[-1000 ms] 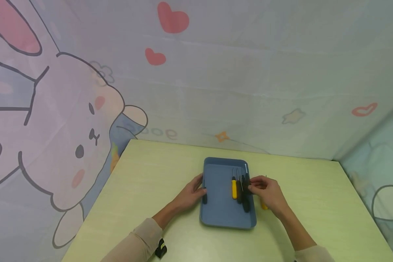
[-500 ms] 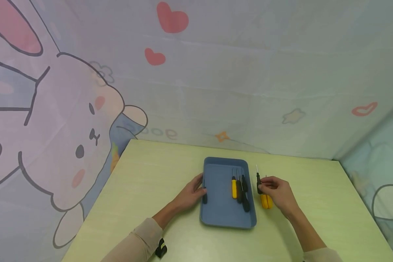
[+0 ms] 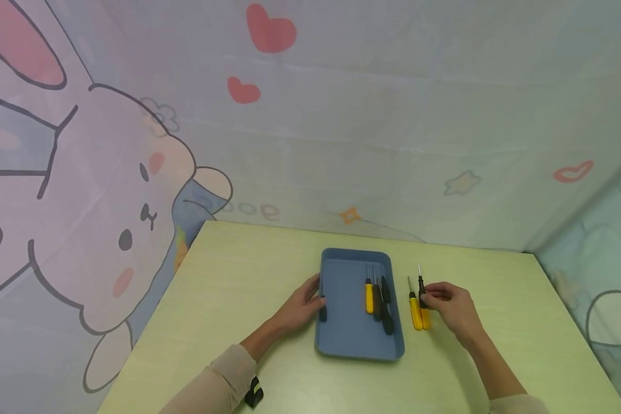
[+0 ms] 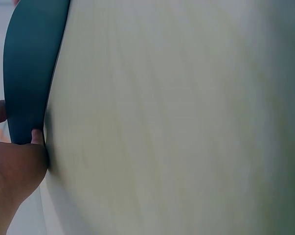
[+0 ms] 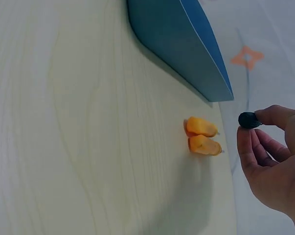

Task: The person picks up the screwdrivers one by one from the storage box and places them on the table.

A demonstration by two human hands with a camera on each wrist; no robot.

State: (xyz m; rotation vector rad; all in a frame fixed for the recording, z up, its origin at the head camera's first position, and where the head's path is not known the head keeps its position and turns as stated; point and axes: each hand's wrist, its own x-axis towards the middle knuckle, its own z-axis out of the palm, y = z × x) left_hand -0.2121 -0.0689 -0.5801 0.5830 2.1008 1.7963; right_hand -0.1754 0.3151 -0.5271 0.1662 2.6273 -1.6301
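My right hand (image 3: 455, 310) pinches a small black-handled screwdriver (image 3: 421, 290) between thumb and fingers, its blade pointing away from me. In the right wrist view the black handle end (image 5: 248, 120) shows between the fingertips, above the table. Below it, two yellow-handled screwdrivers (image 3: 416, 313) lie side by side, right of the blue tray (image 3: 344, 342). My left hand (image 3: 297, 307) grips the tray's left wall, thumb over the rim. Inside the tray, toward the right wall, lie a yellow screwdriver (image 3: 369, 298) and several black ones (image 3: 387, 319). A short black piece (image 3: 323, 310) lies by my left thumb.
The pale wooden table (image 3: 269, 253) ends at a printed fabric backdrop (image 3: 393, 115) at the back. A small black object (image 3: 255, 394) sits beside my left sleeve (image 3: 217, 376).
My right hand has lifted the black screwdriver from the tray's right side and carried it rightward over the yellow screwdrivers. The left hand and tray have stayed in place.
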